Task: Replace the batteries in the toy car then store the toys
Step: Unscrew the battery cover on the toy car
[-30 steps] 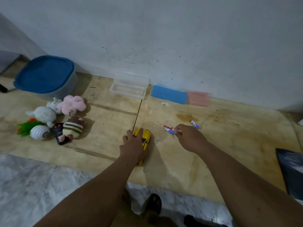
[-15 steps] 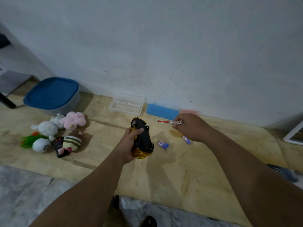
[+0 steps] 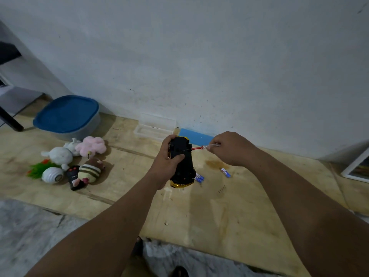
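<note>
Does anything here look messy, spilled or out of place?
A brownish stain marks the wooden board below the right hand, like a dried spill. Loose batteries lie scattered beside it. Nothing looks broken.

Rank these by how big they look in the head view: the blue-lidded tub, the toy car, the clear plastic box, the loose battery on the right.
1. Blue-lidded tub, clearly largest.
2. Clear plastic box and toy car: about alike; the car is held up nearer the camera, so unsure.
3. Loose battery, smallest.
</note>
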